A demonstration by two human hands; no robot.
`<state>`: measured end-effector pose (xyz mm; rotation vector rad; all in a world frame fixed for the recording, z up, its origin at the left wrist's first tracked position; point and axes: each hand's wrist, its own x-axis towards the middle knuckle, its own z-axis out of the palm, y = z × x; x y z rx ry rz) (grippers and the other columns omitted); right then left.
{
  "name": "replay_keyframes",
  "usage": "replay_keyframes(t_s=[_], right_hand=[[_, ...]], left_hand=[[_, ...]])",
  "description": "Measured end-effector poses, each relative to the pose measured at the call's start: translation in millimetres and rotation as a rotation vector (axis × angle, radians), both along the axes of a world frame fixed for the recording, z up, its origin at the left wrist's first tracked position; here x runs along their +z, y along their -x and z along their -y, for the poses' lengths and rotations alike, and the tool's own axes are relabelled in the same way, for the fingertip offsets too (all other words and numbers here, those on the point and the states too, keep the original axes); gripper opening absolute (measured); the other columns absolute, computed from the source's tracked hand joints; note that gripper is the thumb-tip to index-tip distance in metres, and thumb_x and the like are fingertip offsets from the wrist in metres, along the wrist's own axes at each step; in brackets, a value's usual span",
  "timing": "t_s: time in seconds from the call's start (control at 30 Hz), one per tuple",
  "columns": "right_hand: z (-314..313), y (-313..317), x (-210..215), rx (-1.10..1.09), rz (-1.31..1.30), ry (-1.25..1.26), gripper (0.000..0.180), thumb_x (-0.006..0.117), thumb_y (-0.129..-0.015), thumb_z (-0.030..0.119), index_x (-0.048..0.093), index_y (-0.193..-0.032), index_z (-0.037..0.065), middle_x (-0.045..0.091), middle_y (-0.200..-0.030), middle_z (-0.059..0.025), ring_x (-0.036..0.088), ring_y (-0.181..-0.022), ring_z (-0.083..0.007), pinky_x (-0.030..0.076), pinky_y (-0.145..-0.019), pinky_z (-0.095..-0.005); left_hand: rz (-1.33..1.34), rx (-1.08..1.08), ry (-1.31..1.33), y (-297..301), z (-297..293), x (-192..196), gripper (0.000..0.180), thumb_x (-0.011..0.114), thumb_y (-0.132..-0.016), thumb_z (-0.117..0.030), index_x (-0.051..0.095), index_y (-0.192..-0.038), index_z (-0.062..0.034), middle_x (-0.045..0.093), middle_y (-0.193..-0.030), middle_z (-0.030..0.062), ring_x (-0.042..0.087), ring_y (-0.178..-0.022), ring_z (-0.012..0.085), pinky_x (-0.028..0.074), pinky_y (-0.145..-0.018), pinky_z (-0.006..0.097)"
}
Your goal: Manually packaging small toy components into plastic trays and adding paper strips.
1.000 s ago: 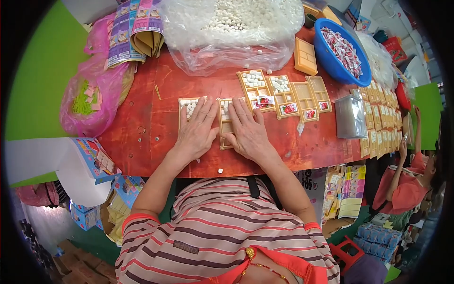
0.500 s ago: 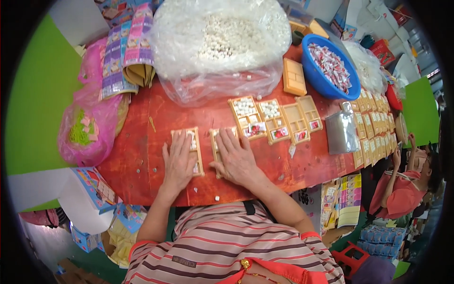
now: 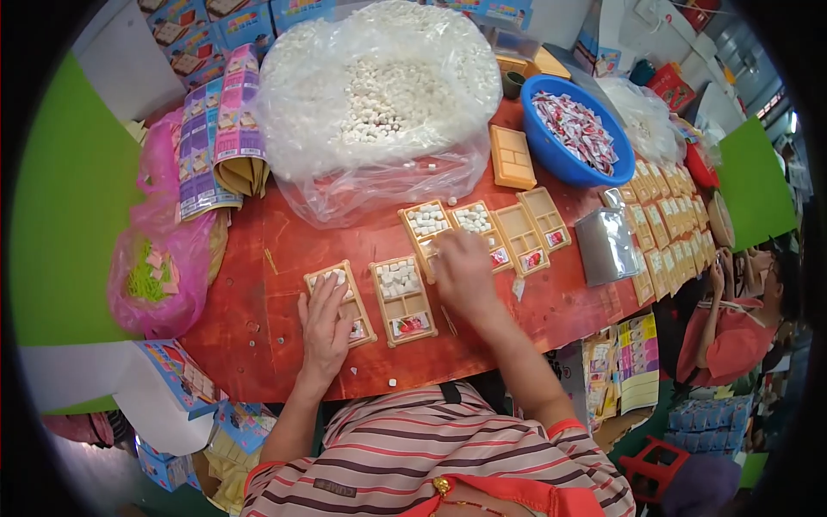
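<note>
Left hand (image 3: 323, 323) flat, right hand (image 3: 465, 271) bent

Palm down, my left hand lies loosely over the near-left tray (image 3: 357, 308), fingers straight and gripping nothing; I judge that it steadies the tray. My right hand is over the third tray (image 3: 425, 249), blurred, so I cannot tell whether the fingers pinch anything. Between my hands the second tray (image 3: 418, 305) lies uncovered: white pieces (image 3: 398, 277) fill its far compartment, and a red-and-white packet (image 3: 410, 324) lies in its near one. The trays probably sit close in front of me to keep each reach short; the big bag (image 3: 345, 177) and the blue basin (image 3: 551, 152) beyond them likely stand there for the same ease.

All three trays look like tan moulded plastic, oblong, with raised rims and thin dividers. The white pieces are short, blunt and matt, like tiny pillows. The bag is clear, thin and crumpled, heaped with more such pieces, its folds spread over the red bench (image 3: 233, 302), whose top looks scuffed and spotted. The basin is smooth, round and piled with small wrapped sachets (image 3: 577, 129).
</note>
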<state>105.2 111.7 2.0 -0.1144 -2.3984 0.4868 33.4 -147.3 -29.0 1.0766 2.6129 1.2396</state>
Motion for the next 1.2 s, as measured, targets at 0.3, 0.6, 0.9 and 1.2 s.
replay_keyframes(t_s=[0.3,0.6,0.9,1.2], right_hand=[[-159,36,-16,-0.466,0.285,-0.5,0.01,0.058,-0.08,0.01,0.061,-0.09,0.01,0.057,-0.088,-0.0073,0.057,-0.088,-0.0251,0.041,-0.08,-0.0399],[-181,43,-24,-0.357,0.248,-0.411,0.014,0.056,-0.076,0.007,0.061,-0.09,0.008,0.06,-0.09,-0.0105,0.059,-0.091,-0.0293,0.044,-0.078,-0.0436],[-138,-24,15,-0.385,0.11,-0.349,0.018,0.062,-0.076,0.011,0.063,-0.094,0.01,0.06,-0.095,-0.0071,0.058,-0.09,-0.0265,0.043,-0.08,-0.0416],[-182,-158,61,-0.973,0.486,-0.528,0.013,0.058,-0.083,0.019,0.064,-0.081,0.008,0.062,-0.087,-0.0093,0.062,-0.083,-0.0269,0.047,-0.078,-0.0413]], left_hand=[[0.025,-0.031,-0.237,-11,-3,34,0.033,0.053,-0.088,-0.006,0.06,-0.12,0.0005,0.059,-0.126,0.0182,0.054,-0.12,0.0318,0.038,-0.104,0.039],[0.277,0.15,-0.371,2,10,14,0.03,0.05,-0.09,0.0,0.06,-0.118,0.0031,0.061,-0.122,0.014,0.056,-0.115,0.0242,0.041,-0.101,0.033],[0.333,0.118,-0.395,-5,8,12,0.029,0.049,-0.094,-0.002,0.058,-0.121,0.0043,0.06,-0.122,0.0134,0.055,-0.116,0.0228,0.041,-0.101,0.033],[0.367,-0.003,-0.376,-9,-11,32,0.032,0.045,-0.097,-0.009,0.057,-0.125,0.0033,0.06,-0.119,0.0122,0.055,-0.113,0.0199,0.041,-0.1,0.032]])
